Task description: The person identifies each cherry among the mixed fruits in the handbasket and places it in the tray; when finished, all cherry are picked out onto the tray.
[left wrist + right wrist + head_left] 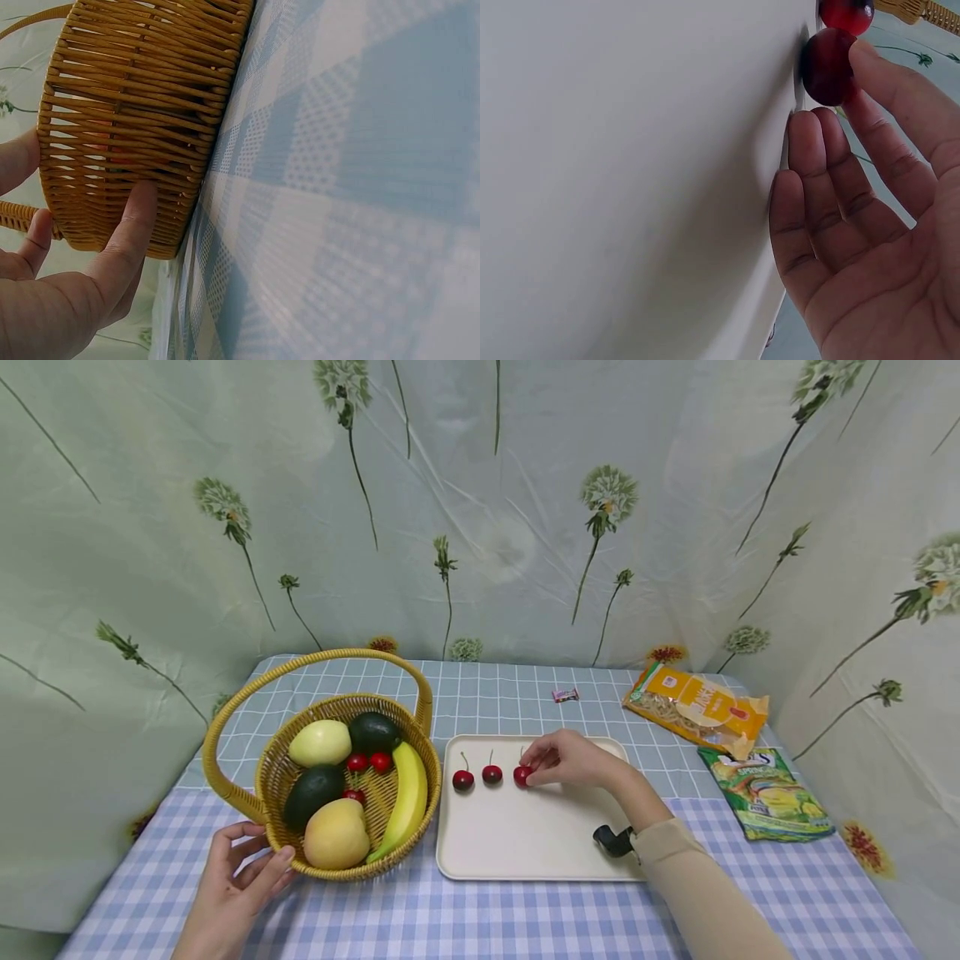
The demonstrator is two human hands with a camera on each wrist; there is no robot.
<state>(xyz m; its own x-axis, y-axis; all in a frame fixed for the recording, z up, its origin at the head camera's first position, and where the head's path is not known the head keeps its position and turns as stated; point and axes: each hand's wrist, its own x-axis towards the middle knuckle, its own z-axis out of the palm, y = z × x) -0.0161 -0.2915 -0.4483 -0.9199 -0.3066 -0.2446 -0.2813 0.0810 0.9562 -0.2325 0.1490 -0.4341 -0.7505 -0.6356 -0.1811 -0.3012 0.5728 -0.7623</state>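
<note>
My right hand (566, 760) pinches a dark red cherry (829, 66) between thumb and index finger, low over the cream tray (525, 835). Its other fingertips (787, 187) lie right at the tray surface in the right wrist view. To the left of it on the tray, two more cherries with stems, one in the middle (492, 774) and one at the end (462, 780), stand in a row. At the woven basket (352, 870), my left hand (238, 877) rests against the near left side, its fingers (139, 210) touching the wicker wall.
Inside the basket lie a banana (406, 797), dark green avocados (313, 795), a pale yellow fruit (320, 743), a peach-coloured fruit (337, 833) and red cherries (357, 763). An orange packet (693, 706) and a green packet (765, 795) lie at right. A small pink wrapper (565, 695) is behind the tray.
</note>
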